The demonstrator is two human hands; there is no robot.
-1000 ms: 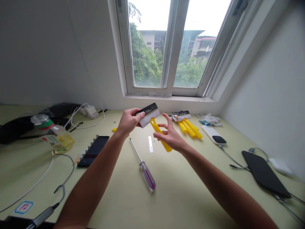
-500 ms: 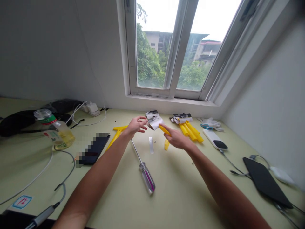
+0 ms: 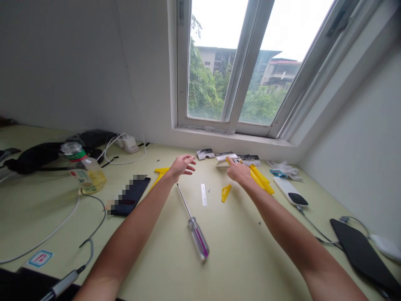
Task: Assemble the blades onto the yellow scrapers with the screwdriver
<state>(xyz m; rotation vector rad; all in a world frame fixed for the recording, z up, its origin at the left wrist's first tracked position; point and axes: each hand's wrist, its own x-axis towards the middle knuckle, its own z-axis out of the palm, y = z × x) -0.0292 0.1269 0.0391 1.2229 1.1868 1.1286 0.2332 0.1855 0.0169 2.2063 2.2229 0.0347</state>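
My left hand (image 3: 182, 168) hovers over the table with fingers apart, holding nothing, beside a yellow T-shaped tool (image 3: 161, 171) partly covered by my forearm. My right hand (image 3: 239, 171) is closed around a yellow handle (image 3: 229, 160), mostly hidden in the fingers. A white card (image 3: 223, 159) is right at its tip; I cannot tell whether they are joined. Close by on the right lie several yellow handles (image 3: 262, 180). Between my arms are a screwdriver (image 3: 198, 238), a white strip with holes (image 3: 204, 195), small screws (image 3: 209, 190) and a yellow end piece (image 3: 225, 193).
Left: a bottle (image 3: 87, 169), a phone (image 3: 133, 196) and white cables. Right: a white device (image 3: 290, 191), a black power bank (image 3: 365, 251) and crumpled gloves (image 3: 286, 170). A black-and-white card (image 3: 205, 154) lies by the window wall. A loose screw (image 3: 260, 223) sits near my right forearm.
My right hand has moved right and away from my left hand, toward the yellow handles. The white card has shifted right with it. My left hand stays open. The view has turned slightly left.
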